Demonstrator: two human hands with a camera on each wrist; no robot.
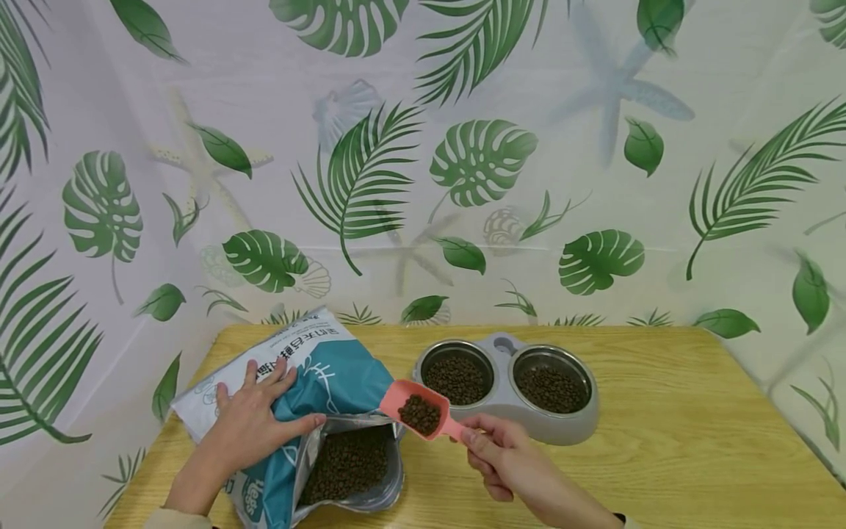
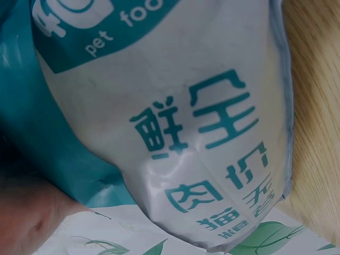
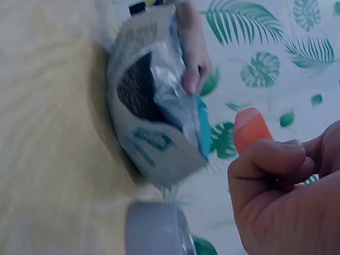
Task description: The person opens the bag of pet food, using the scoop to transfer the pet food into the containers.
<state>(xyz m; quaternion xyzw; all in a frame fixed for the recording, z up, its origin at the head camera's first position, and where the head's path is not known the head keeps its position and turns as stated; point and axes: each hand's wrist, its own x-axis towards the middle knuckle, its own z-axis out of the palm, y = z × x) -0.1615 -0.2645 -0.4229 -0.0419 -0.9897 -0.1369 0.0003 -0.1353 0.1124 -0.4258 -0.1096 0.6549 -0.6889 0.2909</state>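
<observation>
A pink scoop [image 1: 419, 408] holding brown kibble is gripped at its handle by my right hand [image 1: 522, 463]; in the right wrist view its orange-looking handle [image 3: 252, 130] sticks out past the thumb. It hovers between the pet food bag [image 1: 346, 375] and the double bowl. With fingers spread, my left hand [image 1: 254, 415] rests on the teal and white bag, its thumb near the open mouth. Kibble [image 1: 350, 463] fills the mouth of the bag. The left wrist view shows the bag's printed front [image 2: 175, 133] close up, with only part of the left hand [image 2: 32, 218] visible.
Behind the scoop stands a grey double feeder [image 1: 502, 393] with two metal bowls, both containing kibble [image 1: 554, 388]. Everything is on a wood-grain table [image 1: 687, 426]. A leaf-patterned cloth [image 1: 476, 242] hangs behind and at the sides.
</observation>
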